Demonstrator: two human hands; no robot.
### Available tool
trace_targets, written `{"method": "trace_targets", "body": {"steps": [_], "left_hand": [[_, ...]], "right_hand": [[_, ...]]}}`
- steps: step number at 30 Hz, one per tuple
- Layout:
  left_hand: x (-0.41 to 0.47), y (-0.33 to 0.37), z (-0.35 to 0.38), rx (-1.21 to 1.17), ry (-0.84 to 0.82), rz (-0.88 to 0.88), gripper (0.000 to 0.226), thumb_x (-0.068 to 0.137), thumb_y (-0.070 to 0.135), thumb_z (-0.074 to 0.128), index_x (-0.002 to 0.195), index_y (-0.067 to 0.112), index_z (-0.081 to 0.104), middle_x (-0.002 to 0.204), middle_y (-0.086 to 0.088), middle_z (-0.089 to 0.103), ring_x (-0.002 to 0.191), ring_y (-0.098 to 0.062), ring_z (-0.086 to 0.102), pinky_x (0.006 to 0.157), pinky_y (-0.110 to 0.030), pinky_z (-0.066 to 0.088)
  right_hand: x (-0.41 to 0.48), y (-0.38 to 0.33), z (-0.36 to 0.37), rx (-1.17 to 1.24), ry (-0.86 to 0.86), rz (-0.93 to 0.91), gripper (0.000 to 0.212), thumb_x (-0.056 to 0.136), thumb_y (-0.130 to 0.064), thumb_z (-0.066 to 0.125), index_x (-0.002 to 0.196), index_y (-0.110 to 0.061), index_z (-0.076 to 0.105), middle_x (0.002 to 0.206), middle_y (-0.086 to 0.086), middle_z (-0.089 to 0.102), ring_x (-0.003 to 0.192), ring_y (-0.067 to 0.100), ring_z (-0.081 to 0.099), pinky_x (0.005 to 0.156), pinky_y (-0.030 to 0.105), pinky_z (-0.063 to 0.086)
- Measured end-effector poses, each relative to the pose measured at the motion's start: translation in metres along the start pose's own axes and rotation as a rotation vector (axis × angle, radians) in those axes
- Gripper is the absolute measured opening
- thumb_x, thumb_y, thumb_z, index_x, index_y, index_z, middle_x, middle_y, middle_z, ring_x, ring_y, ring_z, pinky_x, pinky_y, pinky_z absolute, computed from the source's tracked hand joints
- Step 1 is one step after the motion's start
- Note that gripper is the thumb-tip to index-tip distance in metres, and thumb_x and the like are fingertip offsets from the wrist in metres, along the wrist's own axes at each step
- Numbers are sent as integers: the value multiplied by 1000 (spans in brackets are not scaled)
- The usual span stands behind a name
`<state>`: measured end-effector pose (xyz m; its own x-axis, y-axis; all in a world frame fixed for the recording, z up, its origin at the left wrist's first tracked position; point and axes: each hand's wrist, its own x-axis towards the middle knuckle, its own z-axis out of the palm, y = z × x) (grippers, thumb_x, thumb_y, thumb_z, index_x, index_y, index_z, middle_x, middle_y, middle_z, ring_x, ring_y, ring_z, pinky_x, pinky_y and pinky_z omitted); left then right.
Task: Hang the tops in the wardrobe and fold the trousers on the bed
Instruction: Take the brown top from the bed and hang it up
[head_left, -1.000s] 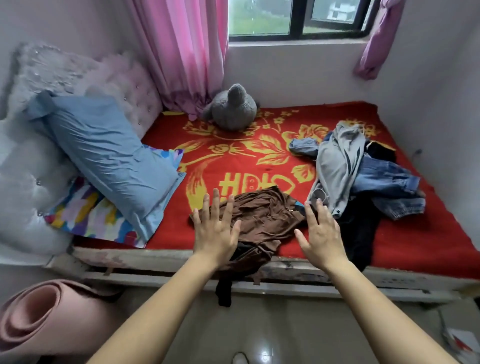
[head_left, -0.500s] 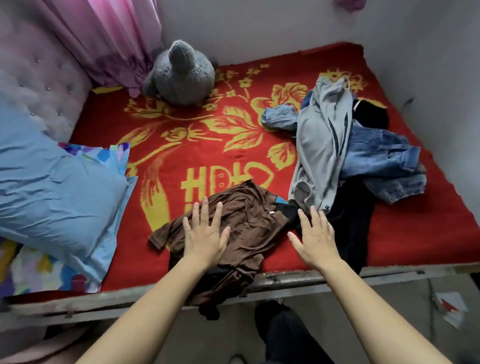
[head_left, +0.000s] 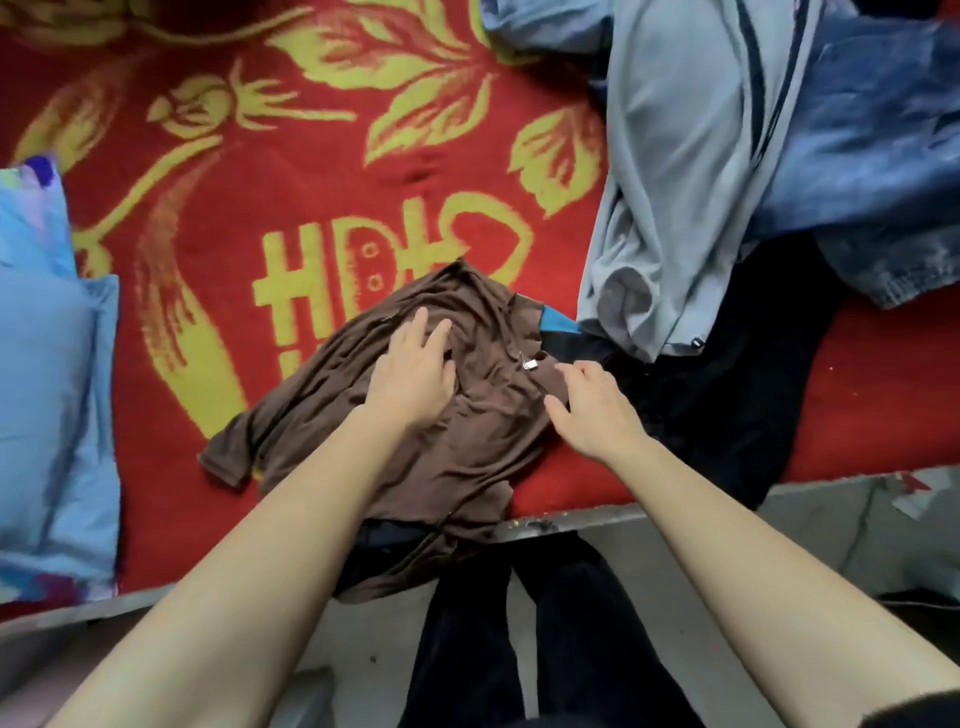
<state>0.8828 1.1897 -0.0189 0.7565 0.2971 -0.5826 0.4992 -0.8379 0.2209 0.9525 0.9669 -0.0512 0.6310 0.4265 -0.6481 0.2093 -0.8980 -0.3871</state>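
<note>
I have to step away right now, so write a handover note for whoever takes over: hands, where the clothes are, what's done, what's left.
Left hand: open, flat on the brown top.
Right hand: open, at that top's right edge, gripping nothing.
The top lies crumpled on the bed, partly hanging over its near edge.
Heaped to its right: grey garment, denim garment, black garment.
Done: nothing hung or folded in view.
Left: hang the tops, fold the trousers.

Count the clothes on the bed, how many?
4 that I can tell: brown top under the left hand, grey garment beyond it, denim garment far right, black garment beneath the grey. Others may hide underneath.
</note>
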Motion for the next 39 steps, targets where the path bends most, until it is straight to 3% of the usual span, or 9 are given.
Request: {"method": "trace_targets", "body": {"steps": [5, 11, 15, 23, 27, 30, 34, 37, 39], "left_hand": [[88, 6, 63, 95, 169, 272, 74, 89, -1, 48, 156, 13, 21, 166, -5, 5, 141, -30, 28, 94, -45, 46], [125, -9, 109, 219, 200, 268, 65, 94, 25, 52, 154, 20, 28, 123, -14, 56, 111, -38, 47, 84, -48, 41], [96, -37, 115, -83, 334, 181, 39, 83, 18, 56, 121, 19, 61, 104, -10, 62, 102, -36, 51, 83, -44, 41], [15, -81, 129, -639, 241, -88, 27, 75, 6, 53, 97, 22, 53, 93, -1, 64, 92, -28, 58, 81, -41, 46], [-15, -76, 94, -722, 228, -53, 50, 77, 1, 43, 115, 20, 68, 107, -12, 64, 103, -24, 56, 94, -25, 40], [-37, -66, 45, -901, 252, -74, 46, 71, 5, 35, 104, 10, 67, 104, -13, 65, 102, -22, 56, 93, -29, 41], [-84, -52, -43, -1306, 313, -181, 29, 87, -15, 39, 94, 6, 57, 89, -13, 60, 82, -19, 57, 75, -30, 45], [-140, -50, -115, -1478, 431, -93, 16, 77, -1, 50, 89, 5, 59, 68, 3, 62, 61, -10, 56, 53, -18, 45], [-180, -54, -156, -1623, 422, 35, 20, 74, 13, 60, 89, -1, 60, 69, -3, 64, 63, -15, 61, 58, -22, 49]], "right_hand": [[35, 17, 73, 180, 128, 148, 69, 102, -41, 49, 158, -12, 20, 151, 10, 38, 138, 30, 36, 110, 42, 34], [38, 20, 123, 378, 282, 138, 50, 94, -27, 61, 141, -16, 47, 132, 4, 60, 119, 23, 56, 97, 34, 42], [28, 14, 129, 337, 312, 51, 43, 84, -9, 61, 126, -20, 59, 111, 4, 62, 106, 28, 59, 87, 40, 46], [12, -6, 111, 289, 332, -52, 16, 81, -3, 58, 88, -17, 55, 101, 7, 50, 94, 31, 54, 79, 39, 44], [-13, -37, 91, 299, 247, -107, 23, 84, -6, 56, 86, -26, 44, 97, 3, 44, 89, 32, 52, 76, 42, 42], [-38, -70, 62, 344, 242, -126, 19, 82, -8, 57, 86, -21, 45, 91, 3, 52, 88, 31, 54, 73, 37, 37], [-79, -122, -2, 435, 295, -146, 14, 82, -22, 55, 89, -25, 42, 74, -7, 55, 77, 24, 54, 68, 33, 32], [-119, -169, -59, 402, 317, -258, 22, 81, -27, 53, 102, -30, 49, 79, -10, 60, 81, 20, 59, 73, 32, 39], [-147, -199, -94, 341, 360, -398, 30, 79, -24, 55, 108, -30, 60, 91, -5, 66, 90, 20, 62, 81, 34, 46]]}}
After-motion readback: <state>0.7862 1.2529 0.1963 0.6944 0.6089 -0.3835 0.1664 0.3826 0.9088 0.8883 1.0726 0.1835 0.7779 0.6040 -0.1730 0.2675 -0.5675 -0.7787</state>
